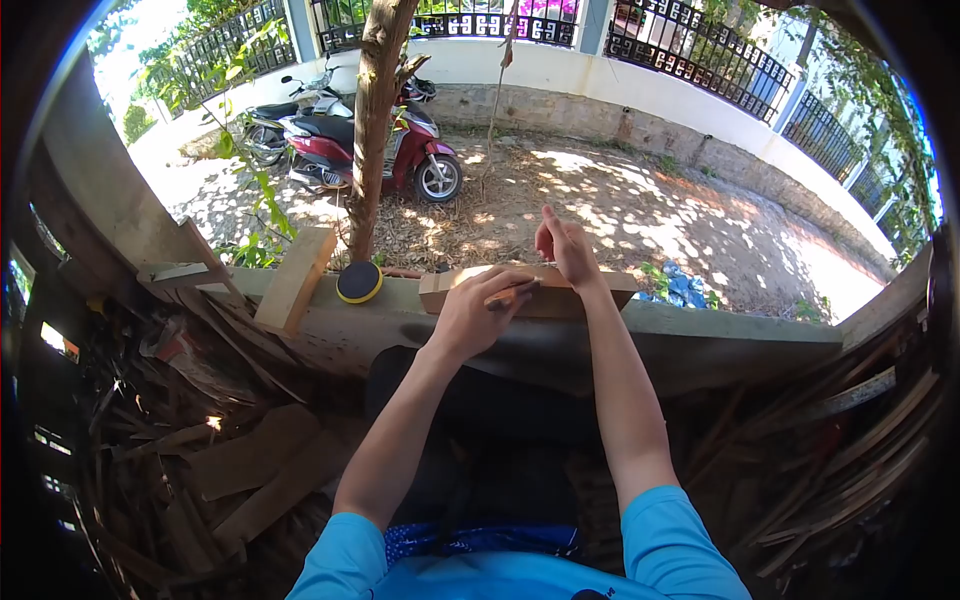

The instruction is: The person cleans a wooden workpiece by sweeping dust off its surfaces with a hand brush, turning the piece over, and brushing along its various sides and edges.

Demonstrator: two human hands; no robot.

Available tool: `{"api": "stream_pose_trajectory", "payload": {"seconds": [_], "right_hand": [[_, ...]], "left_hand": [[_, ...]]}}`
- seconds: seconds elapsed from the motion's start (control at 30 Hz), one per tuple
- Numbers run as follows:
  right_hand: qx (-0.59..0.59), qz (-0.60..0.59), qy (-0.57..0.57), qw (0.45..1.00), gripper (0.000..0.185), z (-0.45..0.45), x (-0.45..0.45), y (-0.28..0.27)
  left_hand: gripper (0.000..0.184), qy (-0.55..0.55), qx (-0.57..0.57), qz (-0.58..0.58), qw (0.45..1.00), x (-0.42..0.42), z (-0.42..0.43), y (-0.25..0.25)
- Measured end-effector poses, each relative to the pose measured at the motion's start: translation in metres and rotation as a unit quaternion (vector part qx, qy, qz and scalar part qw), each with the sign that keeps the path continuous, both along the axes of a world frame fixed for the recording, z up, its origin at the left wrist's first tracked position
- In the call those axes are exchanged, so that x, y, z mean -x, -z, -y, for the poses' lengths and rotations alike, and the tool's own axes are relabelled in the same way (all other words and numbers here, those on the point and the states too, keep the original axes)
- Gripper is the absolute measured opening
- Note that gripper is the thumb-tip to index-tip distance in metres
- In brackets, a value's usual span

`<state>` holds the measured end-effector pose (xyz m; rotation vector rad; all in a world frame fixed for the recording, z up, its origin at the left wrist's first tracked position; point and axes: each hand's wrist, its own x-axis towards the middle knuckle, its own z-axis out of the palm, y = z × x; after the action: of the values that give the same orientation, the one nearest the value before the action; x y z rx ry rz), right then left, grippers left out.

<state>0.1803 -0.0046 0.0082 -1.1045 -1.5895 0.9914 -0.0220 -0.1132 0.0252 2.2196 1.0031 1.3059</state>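
Head camera: the left hand (472, 305) is clamping its fingers on a slim, dark-ended tool (514, 293) right over a wooden block (562, 304), which is lying below both hands' fingers on the ledge (735, 327). The right hand (572, 256) is pointing its thumb upward; whether its other fingers are gripping anything, I can't tell! Left of the left fingers, a yellow-rimmed black pad (359, 282) is resting near a wooden board (294, 282).

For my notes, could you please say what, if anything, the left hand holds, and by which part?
The left hand apparently holds a small tool, gripped part unclear.
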Motion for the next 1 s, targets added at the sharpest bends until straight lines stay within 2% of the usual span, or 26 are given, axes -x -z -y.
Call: {"api": "stream_pose_trajectory", "payload": {"seconds": [0.1,0.13,0.23,0.37,0.5,0.53,0.63,0.73,0.83,1.0], "right_hand": [[0.005,0.008,0.004,1.0,0.075,0.001,0.001,0.0],[0.007,0.009,0.006,1.0,0.075,0.001,0.001,0.0],[-0.017,0.03,0.011,0.999,0.073,-0.002,0.0,0.002],[-0.017,0.046,0.02,0.999,0.071,-0.001,0.001,0.002],[-0.021,0.054,0.019,0.998,0.069,0.001,0.001,-0.002],[-0.023,0.057,0.02,0.998,0.068,0.001,0.002,-0.002],[-0.023,0.04,0.012,0.999,0.065,0.001,0.003,-0.001],[-0.027,0.039,0.02,0.999,0.063,0.001,0.003,0.0],[-0.028,0.046,0.022,0.998,0.063,-0.002,0.003,0.004],[-0.023,0.035,0.018,0.999,0.061,-0.002,0.003,0.003]], "left_hand": [[0.026,-0.034,0.115,-0.047,0.992,0.018,0.0,0.004],[0.028,-0.046,0.089,-0.046,0.994,0.025,-0.003,0.009],[0.025,-0.094,0.117,-0.029,0.988,0.047,-0.002,0.013],[0.027,-0.187,0.041,-0.073,0.979,0.063,-0.002,0.026],[0.03,-0.326,0.017,-0.087,0.941,0.078,-0.01,0.035],[0.031,-0.358,0.074,-0.128,0.922,0.084,-0.016,0.042],[0.027,-0.358,0.089,-0.121,0.922,0.077,-0.014,0.03],[0.025,-0.268,-0.08,-0.059,0.958,0.067,-0.017,0.033],[0.024,-0.213,-0.049,-0.054,0.974,0.05,-0.009,0.034],[0.028,-0.131,0.03,-0.067,0.989,0.038,0.007,0.006]]}}
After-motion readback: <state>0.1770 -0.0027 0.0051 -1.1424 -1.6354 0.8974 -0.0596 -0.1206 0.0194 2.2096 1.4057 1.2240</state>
